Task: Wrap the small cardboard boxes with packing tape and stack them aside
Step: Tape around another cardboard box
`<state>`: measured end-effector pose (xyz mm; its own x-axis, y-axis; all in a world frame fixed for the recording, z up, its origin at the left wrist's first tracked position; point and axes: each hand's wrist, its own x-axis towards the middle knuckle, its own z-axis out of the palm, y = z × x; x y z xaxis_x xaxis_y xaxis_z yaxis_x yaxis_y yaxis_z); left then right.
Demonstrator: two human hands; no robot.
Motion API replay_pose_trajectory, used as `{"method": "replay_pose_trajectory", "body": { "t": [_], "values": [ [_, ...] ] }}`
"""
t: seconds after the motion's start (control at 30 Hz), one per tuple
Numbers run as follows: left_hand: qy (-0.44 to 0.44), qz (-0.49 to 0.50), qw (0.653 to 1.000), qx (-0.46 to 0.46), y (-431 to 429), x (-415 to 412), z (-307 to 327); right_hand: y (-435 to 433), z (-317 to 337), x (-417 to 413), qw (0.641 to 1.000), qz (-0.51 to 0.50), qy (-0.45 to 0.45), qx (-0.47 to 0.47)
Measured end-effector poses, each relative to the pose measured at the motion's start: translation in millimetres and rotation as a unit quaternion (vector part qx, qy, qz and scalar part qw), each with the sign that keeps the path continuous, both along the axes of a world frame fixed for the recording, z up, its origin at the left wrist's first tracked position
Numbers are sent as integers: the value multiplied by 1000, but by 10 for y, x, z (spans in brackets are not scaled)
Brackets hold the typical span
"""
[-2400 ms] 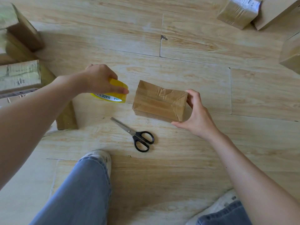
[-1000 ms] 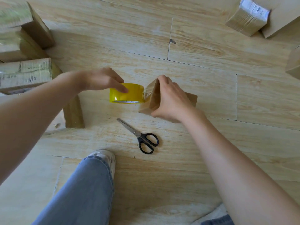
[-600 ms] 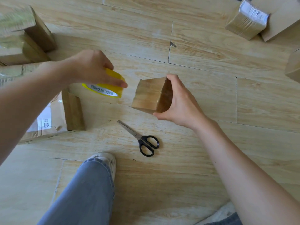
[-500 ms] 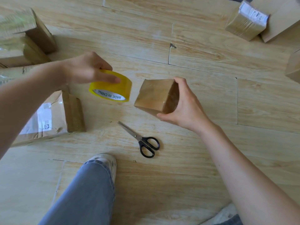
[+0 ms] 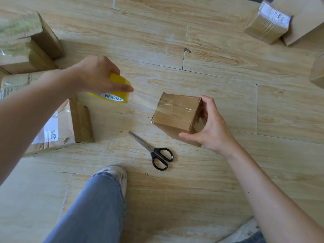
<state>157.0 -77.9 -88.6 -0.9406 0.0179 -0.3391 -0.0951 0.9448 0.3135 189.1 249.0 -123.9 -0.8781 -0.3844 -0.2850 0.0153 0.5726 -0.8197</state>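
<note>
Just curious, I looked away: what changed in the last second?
The left hand pulled the tape roll leftward, off the box. The right hand turned the box and now grips its right end. Scissors stayed put.

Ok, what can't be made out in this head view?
Head view:
- Held box: underside and far end, hidden by its own faces and the right hand.
- Tape roll: top covered by the left hand; any strip running to the box is unclear.
- Stacked boxes, top left: blurred.
- Box at the right edge: cut off.
- Parcel label: print too small.
</note>
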Motion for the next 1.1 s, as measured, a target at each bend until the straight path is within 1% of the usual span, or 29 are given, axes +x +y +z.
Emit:
{"method": "replay_pose_trajectory", "body": {
  "t": [0.27,0.43,0.5,0.57,0.67,0.97,1.1],
  "values": [
    [-76,-2,997,12,117,-31,-51,137,-21,7,1000,16,-9,-17],
    [-97,-6,995,25,239,-59,-106,250,-57,38,999,-3,-29,-24],
    [-107,-8,994,29,288,-64,-121,283,-59,53,1000,-12,-21,-8],
    [-111,-9,993,30,313,-69,-139,299,-58,66,1000,-18,-6,11],
    [-111,-7,993,31,321,-79,-164,321,-64,72,1000,-26,0,15],
    [-114,-19,993,29,378,-84,-237,309,-162,108,999,-38,-27,-23],
    [-111,-25,993,27,459,-83,-310,327,-140,126,998,-46,-41,-15]
  ]
}}
